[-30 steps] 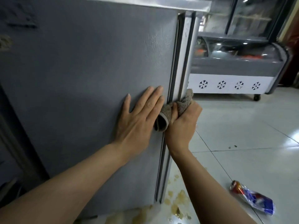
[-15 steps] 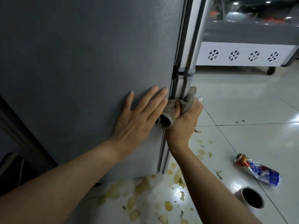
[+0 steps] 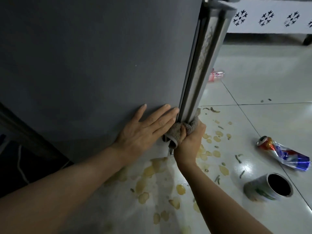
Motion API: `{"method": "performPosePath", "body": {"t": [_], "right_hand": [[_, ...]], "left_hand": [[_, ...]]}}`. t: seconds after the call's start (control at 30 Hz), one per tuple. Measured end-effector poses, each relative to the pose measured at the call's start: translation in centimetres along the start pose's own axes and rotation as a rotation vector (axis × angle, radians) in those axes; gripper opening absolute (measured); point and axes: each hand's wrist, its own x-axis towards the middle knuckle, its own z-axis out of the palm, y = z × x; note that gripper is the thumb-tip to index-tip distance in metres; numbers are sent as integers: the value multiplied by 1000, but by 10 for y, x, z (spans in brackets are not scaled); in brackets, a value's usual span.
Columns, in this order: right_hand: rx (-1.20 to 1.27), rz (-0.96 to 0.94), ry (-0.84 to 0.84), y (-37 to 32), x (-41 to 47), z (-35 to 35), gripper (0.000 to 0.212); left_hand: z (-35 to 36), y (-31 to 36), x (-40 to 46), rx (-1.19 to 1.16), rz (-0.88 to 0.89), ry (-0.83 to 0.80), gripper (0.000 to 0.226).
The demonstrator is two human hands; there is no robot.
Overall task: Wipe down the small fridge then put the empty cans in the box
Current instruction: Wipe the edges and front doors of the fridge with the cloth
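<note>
The small grey fridge [image 3: 94, 61] fills the left and centre of the view. My left hand [image 3: 145, 129] lies flat with straight fingers on its side panel, near the bottom. My right hand [image 3: 190, 141] grips a brown-grey cloth [image 3: 175, 132] wrapped around the lower end of the door's edge strip [image 3: 199, 65]. A crushed red and blue can [image 3: 285, 153] lies on the floor at the right. In front of it lies a tin can [image 3: 268, 186] on its side, its open mouth toward me. A red can or bottle [image 3: 216, 76] lies farther back beside the door.
Yellow food scraps and green bits [image 3: 179, 188] are spilled over the white tiled floor [image 3: 263, 85] under and right of the fridge. A white freezer base with snowflake marks [image 3: 266, 17] stands at the back right. Dark space with a cord [image 3: 22, 162] lies left of the fridge.
Both hands have slid down the fridge, the cloth travelling along the door edge to its lower end. The view has tilted down, bringing the tin can and more spill into sight.
</note>
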Motion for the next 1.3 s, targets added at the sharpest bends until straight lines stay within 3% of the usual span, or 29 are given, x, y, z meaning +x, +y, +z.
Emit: {"method": "performPosePath", "body": {"t": [0.1,0.23,0.6,0.7,0.97,1.13,1.23,1.3], "right_hand": [[-41,52,-64,22,-14,-1,51],[-155,173,-169,50,-35,-3,32],[-317,306,-462,86,-48,-10,28],[-327,409,-487,86,-46,-11,20],[-336,858,-366,68,-42,-9,25],[-430,799,-417,49,-53,-36,34],[-458,726,-467,32,-47,-54,39],[-463,702,-487,21,-38,-64,42]], "left_hand": [[11,10,-8,2,18,26,53],[18,19,-14,-49,38,20,50],[29,48,-34,-166,85,-87,56],[28,54,-40,-159,106,-161,51],[4,51,-36,-189,146,-354,40],[-24,44,-35,-175,146,-532,47],[-37,42,-29,-256,203,-766,56],[-47,40,-21,-314,183,-785,59]]}}
